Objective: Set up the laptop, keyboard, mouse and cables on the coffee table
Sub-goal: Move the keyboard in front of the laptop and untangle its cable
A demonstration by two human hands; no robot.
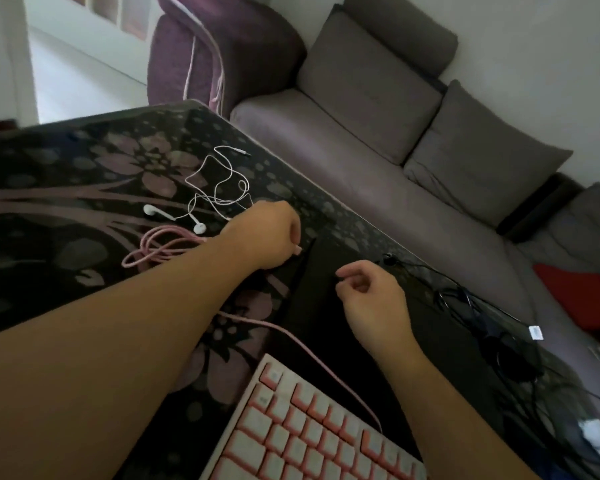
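Left hand [267, 233] pinches pink cable plug [297, 250] at laptop [343, 323] edge; right hand [368, 289] loosely curled, empty. Keyboard [309, 434] at 6 o'clock placed; plugging unfinished, mouse unseen.

Grey sofa [343, 147] behind the table, grey cushions [371, 84] along its back; purple armchair [222, 50] beside its end; red cloth [582, 299] on seat at right.

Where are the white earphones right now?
Head view: the earphones lie on the table, left of centre, just beyond the pink cable coil and the left hand.
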